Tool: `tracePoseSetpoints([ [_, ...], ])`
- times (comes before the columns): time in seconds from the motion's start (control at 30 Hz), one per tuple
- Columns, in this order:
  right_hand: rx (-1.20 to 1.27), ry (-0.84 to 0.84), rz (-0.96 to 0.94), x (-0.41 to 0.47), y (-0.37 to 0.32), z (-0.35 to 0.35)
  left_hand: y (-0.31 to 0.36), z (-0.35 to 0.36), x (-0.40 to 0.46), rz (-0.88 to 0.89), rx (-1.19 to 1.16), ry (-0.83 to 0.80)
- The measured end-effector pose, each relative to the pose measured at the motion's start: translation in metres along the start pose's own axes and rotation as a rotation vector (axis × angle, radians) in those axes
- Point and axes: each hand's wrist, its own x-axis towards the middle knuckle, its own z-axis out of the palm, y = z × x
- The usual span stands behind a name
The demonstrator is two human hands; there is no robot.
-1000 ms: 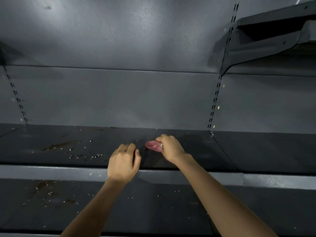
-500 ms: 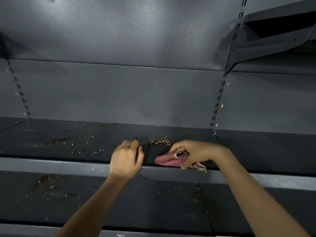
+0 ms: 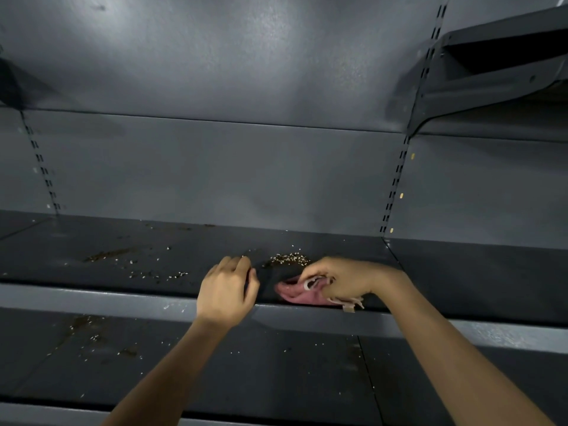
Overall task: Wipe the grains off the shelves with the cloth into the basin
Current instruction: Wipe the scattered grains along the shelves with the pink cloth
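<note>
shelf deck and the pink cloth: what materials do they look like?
Shelf: looks like painted or powder-coated sheet metal, dark grey and matte, with a folded front lip, slotted uprights and a soft sheen. Pink cloth, gripped by the right hand: soft woven or knit fabric, bunching into folds, with a pale edge; the fibre type cannot be told.

My right hand point(image 3: 341, 279) covers most of the cloth point(image 3: 295, 295); whatever my left hand point(image 3: 226, 292) holds stays hidden.
</note>
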Motion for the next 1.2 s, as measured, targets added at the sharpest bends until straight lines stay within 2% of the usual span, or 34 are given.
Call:
tracePoseSetpoints([
  [0.23,-0.012,0.238,-0.057,0.006,0.002,0.015,0.001,-0.001,0.0,0.004,0.015,0.001],
  [0.3,0.049,0.214,-0.064,0.003,0.004,0.018,0.001,0.0,0.0,0.002,0.011,-0.004],
  [0.4,0.116,0.054,-0.01,-0.005,0.007,0.018,0.0,0.001,0.0,0.005,0.011,-0.008],
  [0.47,0.129,0.035,0.001,-0.007,0.006,0.016,0.0,0.0,0.0,0.007,0.01,-0.012],
  [0.63,0.01,0.198,-0.086,0.001,-0.004,0.012,0.0,0.0,0.0,0.007,0.013,-0.018],
  [0.97,-0.092,0.285,-0.05,0.015,-0.005,0.023,0.0,-0.001,0.0,0.013,0.015,-0.006],
  [1.2,-0.224,0.448,-0.046,0.012,-0.004,0.04,-0.003,0.003,0.001,0.023,0.0,-0.043],
])
